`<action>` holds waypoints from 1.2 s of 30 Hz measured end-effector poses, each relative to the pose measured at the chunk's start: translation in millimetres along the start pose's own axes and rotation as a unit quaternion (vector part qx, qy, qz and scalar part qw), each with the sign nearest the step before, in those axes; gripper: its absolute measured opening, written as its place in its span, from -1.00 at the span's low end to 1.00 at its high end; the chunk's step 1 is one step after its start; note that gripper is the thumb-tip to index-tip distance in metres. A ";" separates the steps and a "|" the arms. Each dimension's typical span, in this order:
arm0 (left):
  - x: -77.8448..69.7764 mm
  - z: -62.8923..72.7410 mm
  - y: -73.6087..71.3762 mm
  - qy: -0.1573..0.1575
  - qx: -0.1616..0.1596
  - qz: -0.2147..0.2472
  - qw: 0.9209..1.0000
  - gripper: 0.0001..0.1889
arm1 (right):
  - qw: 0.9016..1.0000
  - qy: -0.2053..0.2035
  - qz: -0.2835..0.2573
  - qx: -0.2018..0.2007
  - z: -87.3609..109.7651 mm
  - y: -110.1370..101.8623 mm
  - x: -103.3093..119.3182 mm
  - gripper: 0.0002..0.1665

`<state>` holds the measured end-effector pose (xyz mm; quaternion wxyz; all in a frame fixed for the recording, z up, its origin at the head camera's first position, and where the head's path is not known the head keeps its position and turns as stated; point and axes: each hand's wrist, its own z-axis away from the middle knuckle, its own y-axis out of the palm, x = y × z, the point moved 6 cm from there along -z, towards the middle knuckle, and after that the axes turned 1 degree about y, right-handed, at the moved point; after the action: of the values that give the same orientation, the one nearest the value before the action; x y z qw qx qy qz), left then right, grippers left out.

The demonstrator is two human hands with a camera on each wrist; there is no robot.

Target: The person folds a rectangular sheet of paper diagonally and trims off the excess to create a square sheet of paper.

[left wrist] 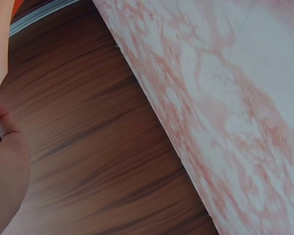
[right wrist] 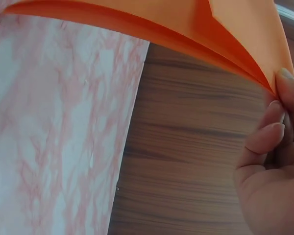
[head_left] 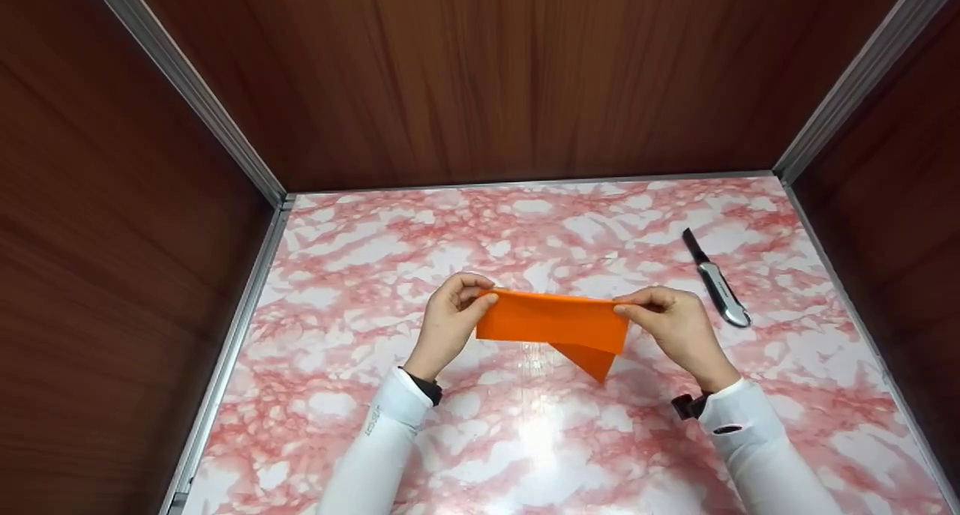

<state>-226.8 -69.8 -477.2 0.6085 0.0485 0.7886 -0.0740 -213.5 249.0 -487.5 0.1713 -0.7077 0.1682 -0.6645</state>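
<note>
A folded sheet of orange paper [head_left: 551, 321] is held up between both hands, with a pointed flap hanging below its lower edge. The left hand [head_left: 452, 321] pinches its upper left corner between thumb and fingers. At the upper right corner, the right hand [head_left: 673, 326] pinches it in the same manner. In the right wrist view the paper [right wrist: 176, 29] shows several layers along its crease, and the right hand's [right wrist: 272, 161] thumb and fingertips meet at the corner. Only part of the left hand [left wrist: 10, 166] enters the left wrist view.
A utility knife [head_left: 720, 286] with a silver and black handle lies right of the right hand, its dark blade end pointing away. The red-and-white marbled table [head_left: 360, 275] is bordered by wood-grain panels [head_left: 525, 80] at the back and both sides, with metal edging.
</note>
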 end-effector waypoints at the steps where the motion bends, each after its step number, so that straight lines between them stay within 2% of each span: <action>1: 3.1 -0.4 -0.9 -0.003 0.003 -0.005 1.000 -0.76 | 1.000 -0.006 0.001 -0.004 0.6 -0.7 1.2 -0.73; 4: 12.9 -1.2 -4.0 -0.008 0.015 -0.041 0.999 -0.66 | 0.999 -0.040 -0.003 -0.012 2.6 -2.6 5.2 -0.80; 7: 11.9 -0.7 -6.4 0.002 0.027 -0.098 0.995 -0.57 | 0.997 -0.079 -0.005 -0.021 4.5 -4.2 9.6 -0.86; 10: 8.1 -0.7 -8.9 0.013 0.034 -0.153 0.988 -0.60 | 0.993 -0.114 0.002 -0.024 6.3 -4.7 13.9 -0.89; 12: 6.9 -1.3 -10.2 0.013 0.038 -0.167 0.985 -0.66 | 0.991 -0.133 0.007 -0.024 7.2 -4.5 16.8 -0.89; 14: 6.6 -1.7 -11.9 0.007 0.041 -0.163 0.986 -0.71 | 0.989 -0.149 0.004 -0.020 7.9 -4.1 19.2 -0.87; 18: 8.7 -1.9 -15.4 -0.015 0.045 -0.122 0.991 -0.77 | 0.983 -0.180 -0.002 -0.016 8.8 -3.5 22.1 -0.82; 23: 11.6 -1.6 -17.8 -0.040 0.055 -0.080 0.994 -0.83 | 0.981 -0.191 -0.012 -0.031 9.3 -3.1 21.4 -0.79; 26: 6.4 -1.4 -17.8 -0.042 0.056 -0.084 0.994 -0.85 | 0.977 -0.206 -0.017 -0.042 9.6 -1.6 22.6 -0.76; 28: 5.8 -1.8 -18.4 -0.034 0.056 -0.104 0.992 -0.86 | 0.974 -0.221 -0.017 -0.046 10.2 0.6 24.0 -0.74; 33: 8.8 -1.2 -19.2 -0.012 0.067 -0.185 0.980 -0.88 | 0.973 -0.224 -0.019 -0.045 11.2 6.8 22.7 -0.72; 35: 6.2 -0.7 -17.4 0.002 0.076 -0.228 0.971 -0.86 | 0.974 -0.221 -0.016 -0.045 11.2 8.9 21.9 -0.71; 36: 3.7 -0.9 -15.9 0.014 0.080 -0.255 0.964 -0.84 | 0.974 -0.223 -0.014 -0.046 11.5 10.1 22.4 -0.71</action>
<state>-231.2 -85.3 -479.6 0.5526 -0.1044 0.7747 -0.2890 -200.8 229.9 -473.1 0.1631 -0.8474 0.1461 -0.4838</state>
